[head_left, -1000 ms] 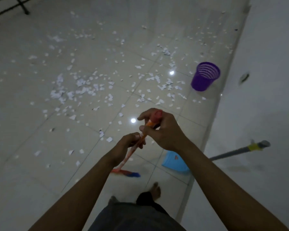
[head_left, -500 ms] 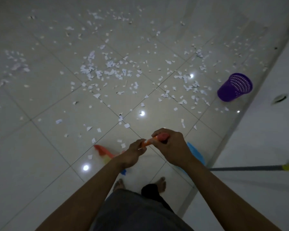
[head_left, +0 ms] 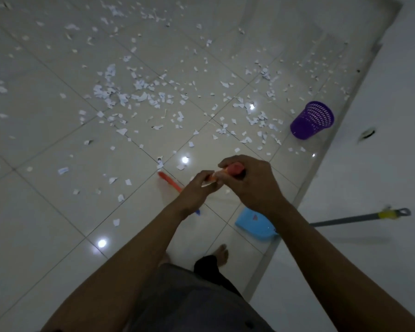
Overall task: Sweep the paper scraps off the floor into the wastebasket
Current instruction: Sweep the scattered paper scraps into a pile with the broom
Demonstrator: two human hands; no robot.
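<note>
On the left, the shiny pale tiled floor (head_left: 34,236) is wide and open, with only a few bits on it. The small white torn paper scraps (head_left: 120,94) lie thickest in the middle of the floor. They spread in a loose band to the right, almost up to the bin. Some more scraps lie close to the broom.

The orange plastic broom with a red top end (head_left: 169,180) is in the middle, just in front of the person. Its brush end rests on the floor. One end of the brush is orange and points up and left. The other end is blue and peeks out under the left wrist. The stick comes up from the brush towards the camera and leans a little to the right.

The left hand (head_left: 199,188) is curled round the stick lower down. The right hand (head_left: 252,183) is wrapped round the red top end. The two hands are just beside each other.

A bare foot (head_left: 222,254) stands on the floor below the hands.

To the right lies a light blue plastic dustpan (head_left: 254,224), flat on the floor by the edge. The purple plastic wastebasket full of little holes (head_left: 312,121) stands farther away, near the foot of the white wall (head_left: 381,140). A long grey pole with a yellow band (head_left: 350,219) leans against that wall. The wall shuts off the whole right side.
</note>
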